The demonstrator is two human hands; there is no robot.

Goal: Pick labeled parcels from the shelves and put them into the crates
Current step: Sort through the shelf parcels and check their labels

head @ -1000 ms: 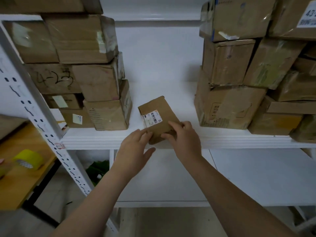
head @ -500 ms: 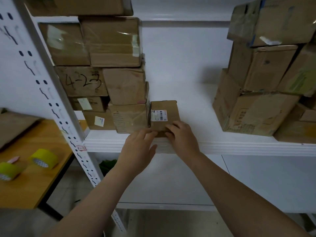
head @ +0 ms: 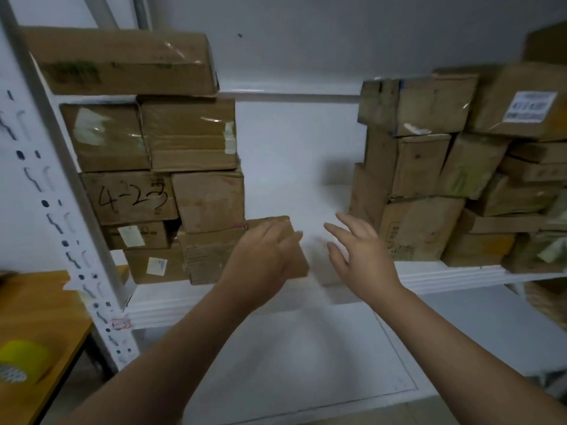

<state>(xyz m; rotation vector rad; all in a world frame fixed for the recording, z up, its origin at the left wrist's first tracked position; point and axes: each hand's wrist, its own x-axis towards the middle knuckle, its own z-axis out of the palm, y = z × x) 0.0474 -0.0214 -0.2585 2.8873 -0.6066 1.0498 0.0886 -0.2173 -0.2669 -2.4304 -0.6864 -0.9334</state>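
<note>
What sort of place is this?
Likely a parcel storeroom or warehouse: taped cardboard boxes stacked on white metal shelves, one marked 4-23, and a yellow tape roll on a side table.

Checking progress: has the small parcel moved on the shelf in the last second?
Yes: the small parcel slid left across the shelf, up against the left box stack.

Both arms are reaching forward — left hand (head: 264, 256) is gripping small parcel (head: 298, 266); right hand (head: 362, 256) is hovering, fingers spread.

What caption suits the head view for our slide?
Left hand grips a small cardboard parcel at the shelf edge while the open right hand hovers beside it.
</note>
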